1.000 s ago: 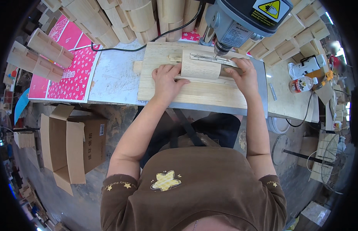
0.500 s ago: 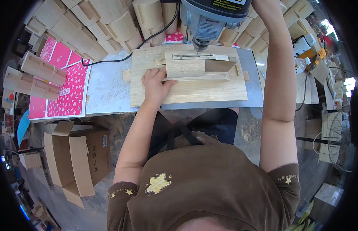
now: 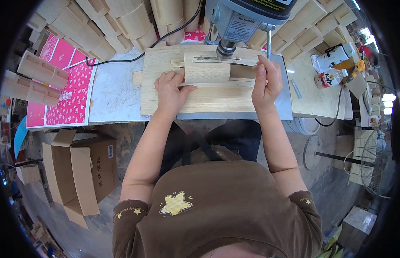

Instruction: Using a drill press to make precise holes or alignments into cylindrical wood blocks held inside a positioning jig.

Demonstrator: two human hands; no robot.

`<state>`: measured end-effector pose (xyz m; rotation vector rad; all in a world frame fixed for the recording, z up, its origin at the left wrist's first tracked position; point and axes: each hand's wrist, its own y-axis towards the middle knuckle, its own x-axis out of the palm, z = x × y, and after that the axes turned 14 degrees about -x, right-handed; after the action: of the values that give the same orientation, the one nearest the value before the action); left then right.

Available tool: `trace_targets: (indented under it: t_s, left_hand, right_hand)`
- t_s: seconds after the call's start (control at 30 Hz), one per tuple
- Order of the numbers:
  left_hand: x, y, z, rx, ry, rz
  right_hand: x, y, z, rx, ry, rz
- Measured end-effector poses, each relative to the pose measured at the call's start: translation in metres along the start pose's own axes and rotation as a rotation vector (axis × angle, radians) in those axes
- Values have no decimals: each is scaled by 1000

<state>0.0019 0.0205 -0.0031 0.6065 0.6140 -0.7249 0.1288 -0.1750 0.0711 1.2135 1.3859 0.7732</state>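
Observation:
A bench drill press (image 3: 245, 26) stands at the far side of the table. Its chuck (image 3: 226, 48) hangs over the slotted top of a pale wooden piece (image 3: 207, 73), which sits in a wooden jig board (image 3: 200, 99). The bit's tip cannot be made out. My left hand (image 3: 170, 89) grips the wooden piece's left end, thumb stretched along its near side. Beside the jig's right end, my right hand (image 3: 268, 81) is closed with curled fingers around the lower end of the drill press lever (image 3: 268, 41).
Stacks of wooden cylinders (image 3: 126, 19) line the back. A black cable (image 3: 165, 42) crosses the tabletop (image 3: 109, 96). At the right are a plastic bottle (image 3: 330, 78) and a pen-like blue stick (image 3: 296, 89). A cardboard box (image 3: 83, 172) stands open on the floor at left.
My right hand has come down from beside the drill head to the lever's lower end, next to the jig. My left hand stays at the wooden piece. The view has shifted slightly.

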Motion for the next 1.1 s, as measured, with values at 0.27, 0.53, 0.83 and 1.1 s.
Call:
trace_targets:
  t_s: [0.27,0.53,0.83,1.1]
  left_hand:
    - [-2,-4,-4,-75,-29,-36]
    - [28,-1,26,28,46,-4]
    - [21,-4,23,4,65,0]
    - [26,-3,29,7,50,-21]
  right_hand:
    - [-30,93,-16,-63,22,50]
    - [-6,190,53,57,-65,-155]
    - [-33,53,-30,151,-16,-94]
    - [3,-2,6,-102,-22,124]
